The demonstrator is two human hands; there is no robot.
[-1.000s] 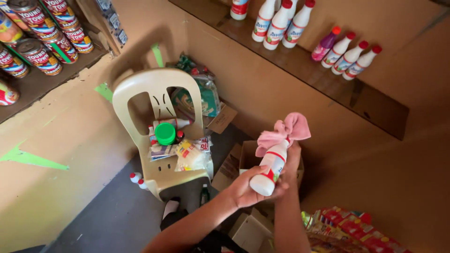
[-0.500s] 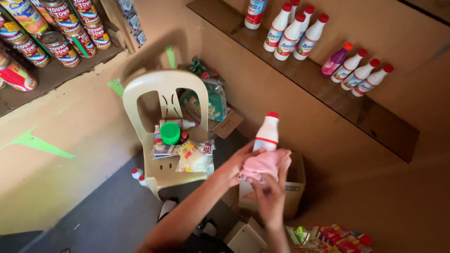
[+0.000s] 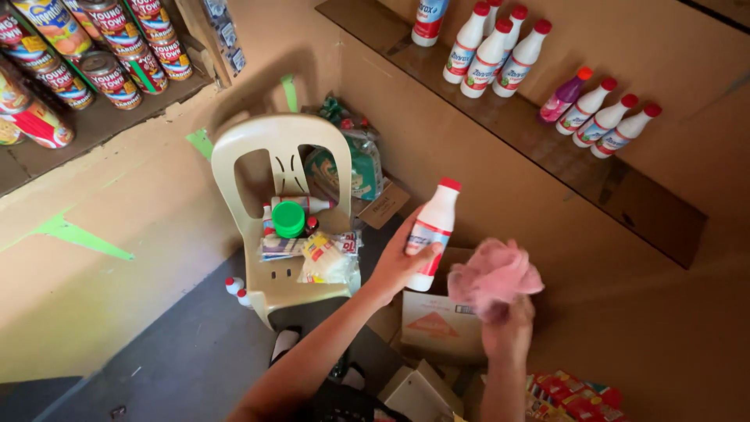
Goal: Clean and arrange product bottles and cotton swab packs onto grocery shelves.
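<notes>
My left hand [image 3: 397, 264] grips a white plastic bottle [image 3: 431, 228] with a red cap and a red-and-blue label, held upright in front of the wooden wall. My right hand [image 3: 508, 328] holds a crumpled pink cloth [image 3: 494, 277] just to the right of the bottle, a little apart from it. Both forearms reach up from the bottom of the view.
A wooden shelf [image 3: 547, 148] on the right carries several similar white bottles and one pink bottle [image 3: 564, 95]. A cream plastic chair [image 3: 273, 234] holds packets and a green-lidded jar [image 3: 288, 219]. Cans [image 3: 101, 62] fill a shelf at upper left. Cardboard boxes [image 3: 437, 324] stand below my hands.
The pink cloth was on the bottle's top, then around its lower part; now my right hand has pulled it away to the right and the bottle stands bare in my left hand.
</notes>
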